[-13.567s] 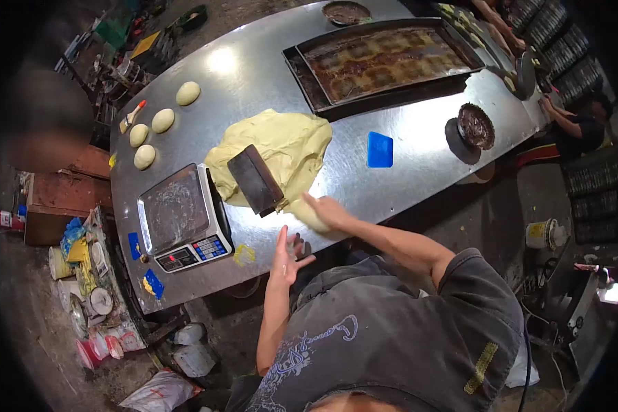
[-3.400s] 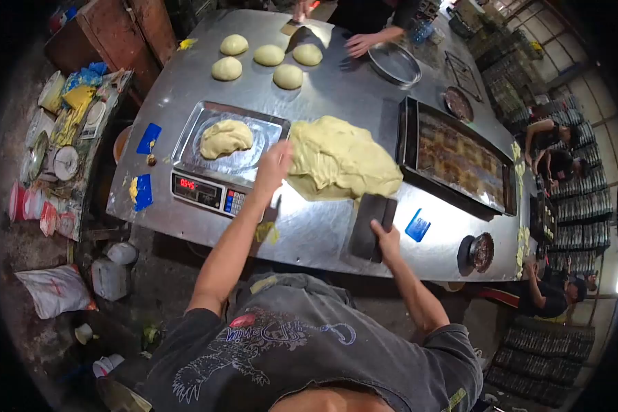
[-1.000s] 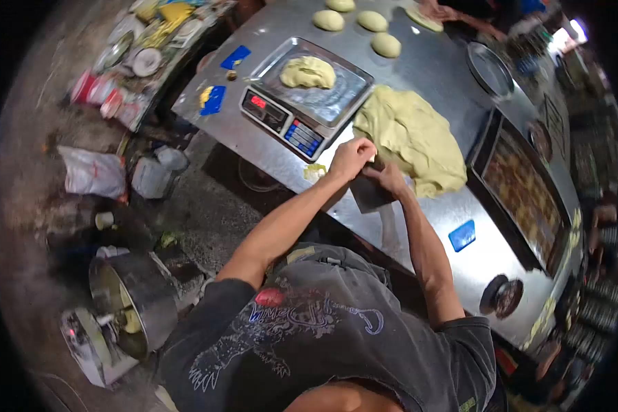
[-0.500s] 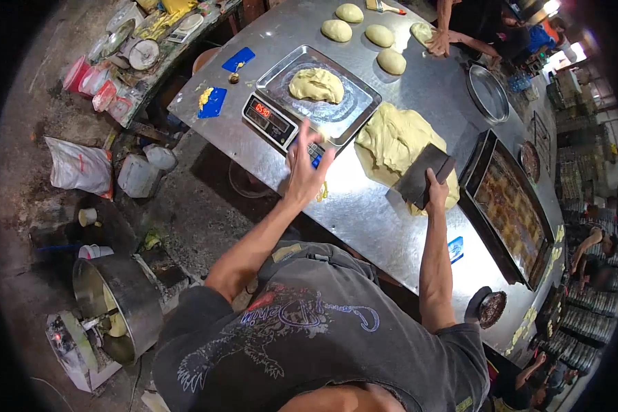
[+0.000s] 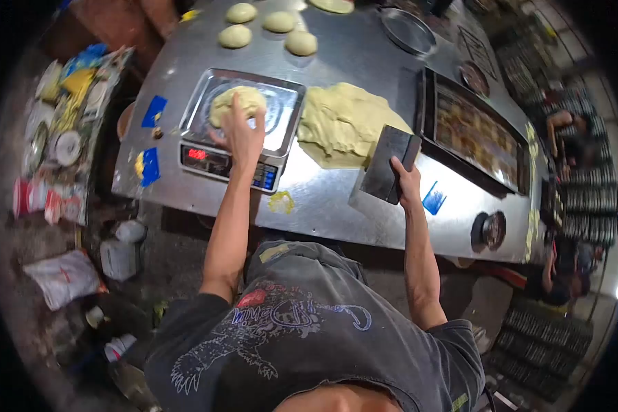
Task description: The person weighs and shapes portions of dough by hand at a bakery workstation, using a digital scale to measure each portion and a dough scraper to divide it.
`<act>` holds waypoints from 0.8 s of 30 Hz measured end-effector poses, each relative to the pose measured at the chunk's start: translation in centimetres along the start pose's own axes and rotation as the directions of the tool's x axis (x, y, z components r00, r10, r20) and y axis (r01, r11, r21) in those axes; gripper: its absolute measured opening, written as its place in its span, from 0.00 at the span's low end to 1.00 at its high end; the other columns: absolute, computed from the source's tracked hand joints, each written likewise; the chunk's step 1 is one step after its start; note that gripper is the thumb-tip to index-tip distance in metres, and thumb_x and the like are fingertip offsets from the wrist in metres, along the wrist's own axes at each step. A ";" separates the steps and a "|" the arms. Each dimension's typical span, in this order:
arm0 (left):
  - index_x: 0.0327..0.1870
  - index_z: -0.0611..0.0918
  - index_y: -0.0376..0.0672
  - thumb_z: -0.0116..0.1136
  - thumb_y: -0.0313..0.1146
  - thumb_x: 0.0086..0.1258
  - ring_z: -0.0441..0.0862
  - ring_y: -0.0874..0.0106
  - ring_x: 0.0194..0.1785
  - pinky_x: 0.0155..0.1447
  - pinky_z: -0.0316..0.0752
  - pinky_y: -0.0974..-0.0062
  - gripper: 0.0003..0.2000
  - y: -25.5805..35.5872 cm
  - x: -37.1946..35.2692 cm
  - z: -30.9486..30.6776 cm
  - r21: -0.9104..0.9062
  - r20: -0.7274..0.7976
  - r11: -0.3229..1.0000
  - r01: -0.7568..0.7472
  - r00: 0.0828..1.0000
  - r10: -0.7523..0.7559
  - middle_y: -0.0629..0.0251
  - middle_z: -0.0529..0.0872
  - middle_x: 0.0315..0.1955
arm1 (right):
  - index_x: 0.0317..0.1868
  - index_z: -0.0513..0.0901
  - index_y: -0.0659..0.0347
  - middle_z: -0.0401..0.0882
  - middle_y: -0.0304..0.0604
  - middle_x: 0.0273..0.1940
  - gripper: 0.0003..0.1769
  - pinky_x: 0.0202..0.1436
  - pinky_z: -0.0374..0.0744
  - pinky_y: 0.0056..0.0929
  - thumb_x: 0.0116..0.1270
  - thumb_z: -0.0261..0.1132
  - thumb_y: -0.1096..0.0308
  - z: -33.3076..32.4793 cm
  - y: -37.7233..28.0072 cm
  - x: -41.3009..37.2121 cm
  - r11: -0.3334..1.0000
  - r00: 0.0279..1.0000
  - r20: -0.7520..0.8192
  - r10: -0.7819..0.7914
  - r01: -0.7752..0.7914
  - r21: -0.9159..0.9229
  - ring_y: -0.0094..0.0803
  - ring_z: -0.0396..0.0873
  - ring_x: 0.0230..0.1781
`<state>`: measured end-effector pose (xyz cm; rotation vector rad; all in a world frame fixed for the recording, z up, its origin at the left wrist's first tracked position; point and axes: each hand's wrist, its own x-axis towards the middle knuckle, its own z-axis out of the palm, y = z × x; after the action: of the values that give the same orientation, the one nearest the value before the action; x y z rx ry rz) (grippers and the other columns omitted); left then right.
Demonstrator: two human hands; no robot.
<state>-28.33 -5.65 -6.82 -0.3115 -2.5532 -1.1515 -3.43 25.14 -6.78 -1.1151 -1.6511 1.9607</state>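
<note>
So the small dough piece (image 5: pixel 228 103) is sat on the metal tray of the scale (image 5: pixel 280 110), and it's being covered partly by the left hand (image 5: pixel 242 136). The fingers are spread and curved over it; whether it's actually being pinched can't be told from this angle. Red digits are lit up on the scale's display.

The dark scraper (image 5: pixel 384 163) is held by its edge in the right hand (image 5: pixel 408 181), with the fingers wrapped around, tilted against the near right side of the big dough lump (image 5: pixel 347 127). That lump is spread out on the metal table (image 5: pixel 336 223), right beside the scale.

Four dough balls (image 5: pixel 301 43) are lined up loosely beyond the scale. Over to the right, a big rectangular pan (image 5: pixel 477 137) is set near the lump, with a blue card (image 5: pixel 434 199) and a small round bowl (image 5: pixel 494 230) placed on the near side of it. A round tray (image 5: pixel 408 33) is parked at the far side.
</note>
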 end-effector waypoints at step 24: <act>0.42 0.86 0.44 0.61 0.38 0.73 0.83 0.66 0.48 0.60 0.72 0.66 0.09 10.0 -9.2 7.8 -0.573 0.496 0.791 0.217 0.860 0.123 0.63 0.87 0.41 | 0.59 0.80 0.73 0.85 0.47 0.50 0.31 0.57 0.78 0.32 0.64 0.75 0.57 6.1 7.0 3.4 0.862 0.850 0.525 0.051 0.228 -0.453 0.34 0.81 0.49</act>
<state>-18.20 6.17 -8.32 -0.8062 -2.5062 -2.1707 -8.59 21.53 -14.45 -0.6367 -2.5687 1.9275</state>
